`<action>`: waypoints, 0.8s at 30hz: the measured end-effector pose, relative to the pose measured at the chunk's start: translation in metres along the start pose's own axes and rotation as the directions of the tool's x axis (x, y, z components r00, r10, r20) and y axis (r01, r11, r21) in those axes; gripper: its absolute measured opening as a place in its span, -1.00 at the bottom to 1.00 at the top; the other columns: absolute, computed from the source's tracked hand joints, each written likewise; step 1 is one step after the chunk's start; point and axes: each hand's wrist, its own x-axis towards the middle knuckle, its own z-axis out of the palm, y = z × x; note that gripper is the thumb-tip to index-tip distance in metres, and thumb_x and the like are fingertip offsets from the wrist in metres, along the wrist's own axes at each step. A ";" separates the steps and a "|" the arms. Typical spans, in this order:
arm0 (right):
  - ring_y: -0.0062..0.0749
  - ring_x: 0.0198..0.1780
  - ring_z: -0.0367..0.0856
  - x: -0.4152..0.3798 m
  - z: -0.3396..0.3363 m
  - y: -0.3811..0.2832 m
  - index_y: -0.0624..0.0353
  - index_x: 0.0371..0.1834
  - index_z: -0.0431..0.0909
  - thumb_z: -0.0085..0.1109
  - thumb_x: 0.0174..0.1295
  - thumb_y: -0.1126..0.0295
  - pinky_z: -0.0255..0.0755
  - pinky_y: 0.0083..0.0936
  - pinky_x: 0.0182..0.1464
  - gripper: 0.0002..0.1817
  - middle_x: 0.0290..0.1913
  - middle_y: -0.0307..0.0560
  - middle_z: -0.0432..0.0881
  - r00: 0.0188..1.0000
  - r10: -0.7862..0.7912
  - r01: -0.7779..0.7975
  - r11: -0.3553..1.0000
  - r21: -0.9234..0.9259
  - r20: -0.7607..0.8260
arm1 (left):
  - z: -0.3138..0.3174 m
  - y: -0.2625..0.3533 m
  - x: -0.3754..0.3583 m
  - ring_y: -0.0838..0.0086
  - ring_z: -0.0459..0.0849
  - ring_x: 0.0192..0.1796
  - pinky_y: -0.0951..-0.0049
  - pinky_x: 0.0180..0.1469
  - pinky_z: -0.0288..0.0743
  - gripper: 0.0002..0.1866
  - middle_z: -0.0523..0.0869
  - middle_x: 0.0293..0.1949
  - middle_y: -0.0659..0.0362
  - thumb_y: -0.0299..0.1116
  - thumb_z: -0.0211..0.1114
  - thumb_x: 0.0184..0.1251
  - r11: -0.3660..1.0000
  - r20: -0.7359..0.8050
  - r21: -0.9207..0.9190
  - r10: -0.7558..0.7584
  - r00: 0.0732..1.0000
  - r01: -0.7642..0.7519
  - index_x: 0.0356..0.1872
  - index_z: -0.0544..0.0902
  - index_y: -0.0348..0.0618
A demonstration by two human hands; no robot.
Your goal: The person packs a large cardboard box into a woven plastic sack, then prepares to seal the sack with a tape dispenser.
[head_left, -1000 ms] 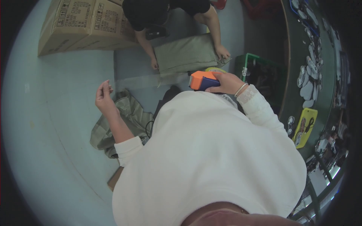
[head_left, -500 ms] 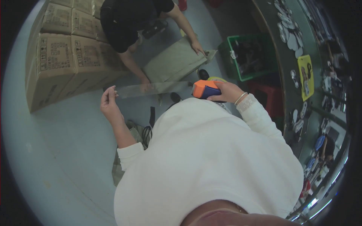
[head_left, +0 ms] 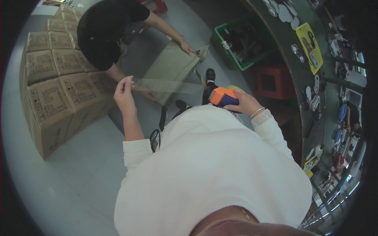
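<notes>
My right hand is closed round an orange and dark blue tape dispenser. From it a wide strip of clear packing tape stretches across to my left hand, whose fingertips pinch the loose end. Beyond the tape lies a grey-green wrapped package. A co-worker in black bends over that package with one hand on its far end and the other at its near edge, partly seen behind the tape.
Stacked brown cartons stand on the left. A green crate of dark items sits to the right, near a red stool. A long workbench carries a yellow tray and small parts. Grey floor shows at lower left.
My view has shifted, so the cartons sit lower and the crate further left. My left hand appears higher and nearer the dispenser, with the tape still stretched between both hands.
</notes>
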 end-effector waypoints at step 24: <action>-0.10 -0.32 0.56 0.277 -0.046 -0.011 0.04 -0.04 0.41 0.06 0.00 -0.25 0.38 -0.34 -0.30 -0.35 -0.32 -0.15 0.58 0.975 -0.028 -0.022 0.975 0.221 0.220 | 0.224 -0.258 0.332 0.53 0.49 -0.34 0.52 -0.25 0.28 -0.80 0.61 -0.44 0.31 -0.19 0.06 0.22 0.811 0.242 0.585 -0.205 0.948 0.026 -0.42 0.60 0.00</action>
